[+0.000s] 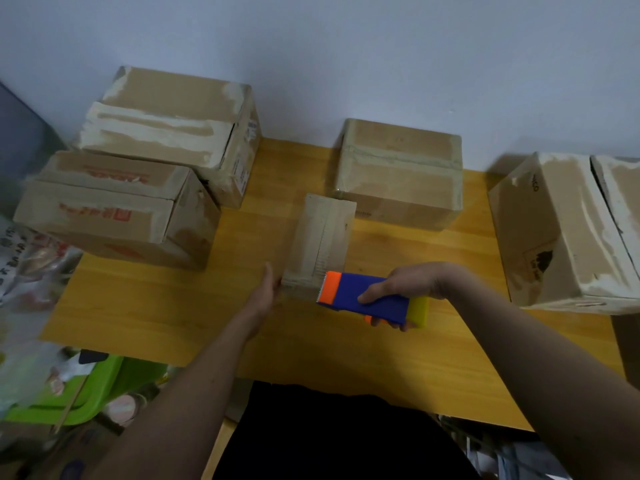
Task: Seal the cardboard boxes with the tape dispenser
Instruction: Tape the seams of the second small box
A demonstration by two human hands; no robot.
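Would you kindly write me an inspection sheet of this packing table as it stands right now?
Surface: wooden table, against a pale wall.
Job's things: small box at the centre; tape dispenser, blue with an orange toothed end, at the box's near right corner. Larger boxes around it: red-printed box and another box behind it at left, taped box at the back, worn box at right.
Clutter: green bin and plastic bags beside the table, lower left.
Hands: left hand flat against the small box's left side, fingers straight; right hand grips the dispenser.
Cables: nothing seen.
Surroundings: blurred items on the floor, lower right.
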